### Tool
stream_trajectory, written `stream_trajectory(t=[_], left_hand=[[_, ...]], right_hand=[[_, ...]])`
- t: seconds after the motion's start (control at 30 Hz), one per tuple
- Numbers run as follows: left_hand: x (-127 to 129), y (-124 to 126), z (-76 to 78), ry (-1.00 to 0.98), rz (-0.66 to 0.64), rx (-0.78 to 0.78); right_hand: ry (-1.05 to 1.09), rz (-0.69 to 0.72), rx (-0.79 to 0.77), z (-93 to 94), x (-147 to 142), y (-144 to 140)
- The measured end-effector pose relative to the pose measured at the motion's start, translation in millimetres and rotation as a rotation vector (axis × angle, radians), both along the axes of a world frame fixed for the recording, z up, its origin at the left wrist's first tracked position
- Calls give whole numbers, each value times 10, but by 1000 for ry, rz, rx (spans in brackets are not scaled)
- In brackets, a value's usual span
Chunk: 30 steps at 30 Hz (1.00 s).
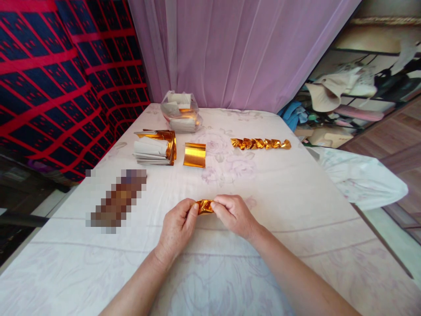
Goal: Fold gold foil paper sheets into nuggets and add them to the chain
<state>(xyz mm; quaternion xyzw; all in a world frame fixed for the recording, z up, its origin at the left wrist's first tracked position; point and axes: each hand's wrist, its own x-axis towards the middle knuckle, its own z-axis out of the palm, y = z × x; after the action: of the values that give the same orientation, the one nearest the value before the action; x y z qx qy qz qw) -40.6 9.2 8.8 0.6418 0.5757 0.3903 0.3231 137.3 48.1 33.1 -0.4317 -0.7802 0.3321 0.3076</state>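
Note:
A folded piece of gold foil paper is held above the near middle of the table, pinched at both ends. My left hand grips its left end between thumb and fingers. On the right end, my right hand is closed in the same way. Beyond them lies a single flat gold foil sheet, slightly curled. To its left sits a stack of foil paper, gold on one face and pale on the other. A row of folded gold foil pieces rests at the back right.
A clear plastic bag with more paper stands at the table's back edge. A pixelated, blurred-out item lies on the left. The floral tablecloth covers the table. A purple curtain hangs behind; cluttered shelves stand at the right.

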Motion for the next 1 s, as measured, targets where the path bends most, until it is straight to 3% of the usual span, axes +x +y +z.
stream_trajectory(t=[0.13,0.47,0.8,0.9,1.0], left_hand=[[9,-2,39,-6,10,8],[-69,32,-1,164,81,25],[-82,84,-31,130,21,11],[-102,96,-40,95,43,-18],[-135,119,-66,31,115,-53]], right_hand=[[37,26,-74,10,-13,-9],[-99,-47,50,62,105,47],[-162,98,-80,47,150,69],[-188,30,-40,19,159,93],[-203,-151,68,-32,194,203]])
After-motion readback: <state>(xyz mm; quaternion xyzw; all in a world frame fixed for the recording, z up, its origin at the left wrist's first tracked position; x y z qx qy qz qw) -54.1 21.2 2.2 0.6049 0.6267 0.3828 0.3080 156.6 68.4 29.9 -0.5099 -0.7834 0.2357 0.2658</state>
